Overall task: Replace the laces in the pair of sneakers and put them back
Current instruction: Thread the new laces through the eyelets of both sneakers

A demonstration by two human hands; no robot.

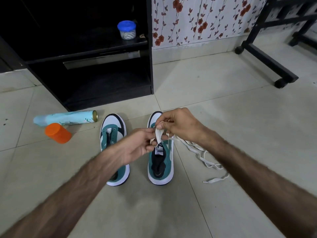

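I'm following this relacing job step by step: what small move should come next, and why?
Probably feed the white flat lace, pinched by the left hand and right hand, into a front eyelet of the right teal-and-white sneaker below; its eyelets look empty.

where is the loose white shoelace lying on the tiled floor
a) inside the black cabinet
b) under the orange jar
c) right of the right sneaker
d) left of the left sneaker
c: the loose white shoelace trails over the floor tiles to the right of the right teal-and-white sneaker.
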